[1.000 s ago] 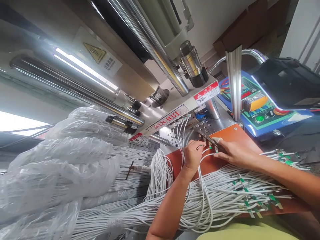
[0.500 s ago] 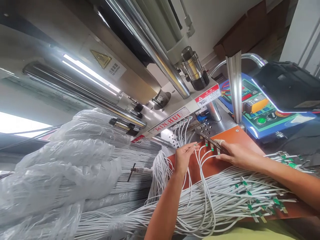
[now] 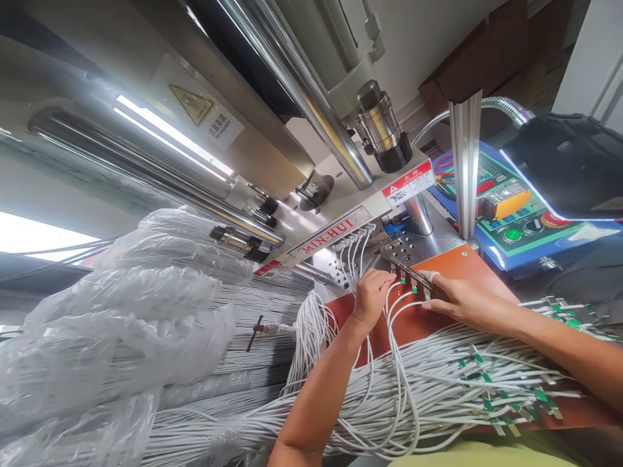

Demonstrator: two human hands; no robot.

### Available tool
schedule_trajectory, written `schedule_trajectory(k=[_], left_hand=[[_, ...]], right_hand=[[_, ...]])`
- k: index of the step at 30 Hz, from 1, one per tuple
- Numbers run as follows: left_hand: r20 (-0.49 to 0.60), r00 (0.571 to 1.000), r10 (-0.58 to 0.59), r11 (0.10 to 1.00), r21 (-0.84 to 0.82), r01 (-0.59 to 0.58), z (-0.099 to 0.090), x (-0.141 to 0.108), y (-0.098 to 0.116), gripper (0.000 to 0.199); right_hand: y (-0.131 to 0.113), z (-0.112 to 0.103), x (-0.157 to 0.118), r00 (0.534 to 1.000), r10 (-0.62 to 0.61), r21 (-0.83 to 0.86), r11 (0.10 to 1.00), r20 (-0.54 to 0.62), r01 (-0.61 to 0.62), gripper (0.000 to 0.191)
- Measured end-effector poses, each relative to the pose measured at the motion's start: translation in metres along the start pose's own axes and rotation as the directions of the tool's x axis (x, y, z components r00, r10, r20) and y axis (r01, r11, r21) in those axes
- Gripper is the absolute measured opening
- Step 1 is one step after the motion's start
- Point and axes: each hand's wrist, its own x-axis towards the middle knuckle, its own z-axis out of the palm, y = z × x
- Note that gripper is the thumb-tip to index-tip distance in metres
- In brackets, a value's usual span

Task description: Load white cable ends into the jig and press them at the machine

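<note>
My left hand (image 3: 374, 296) is closed at the left end of a narrow metal bar (image 3: 413, 275), its fingers at a small connector on a white cable. What exactly lies in the fingertips is too small to tell. Green-and-metal connectors (image 3: 414, 285) sit in a row along the bar, with white cables (image 3: 396, 310) curving down from them. My right hand (image 3: 450, 297) grips the bar's right end between thumb and fingers, above the orange-brown board (image 3: 479, 275). More cables with connectors stand under the machine plate (image 3: 357, 240).
A large bundle of white cables (image 3: 438, 379) lies across the front, loose connectors (image 3: 487, 389) at its right. Plastic-wrapped cable bundles (image 3: 121, 324) fill the left. Machine rods (image 3: 302, 84) hang overhead; a blue control box (image 3: 530, 227) stands at right.
My left hand has moved slightly right and up to the bar's left end, its fingers more curled. My right hand stays on the bar. The view has shifted a little.
</note>
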Motion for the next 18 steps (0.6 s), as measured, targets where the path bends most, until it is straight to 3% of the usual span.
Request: schedule_trajectory(k=[10,18], left_hand=[[0.004,0.998,0.059,0.997,0.056,-0.059,0.005,-0.003,-0.007,0.018],[-0.022,0.999,0.036,0.994,0.108,-0.033,0.013,-0.003,-0.007,0.021]], right_hand=[[0.004,0.0,0.001,1.0,-0.005,0.006,1.0,0.004,0.005,0.055],[0.003,0.002,0.001,0.998,-0.057,-0.068,0.996,-0.01,0.056,0.049]])
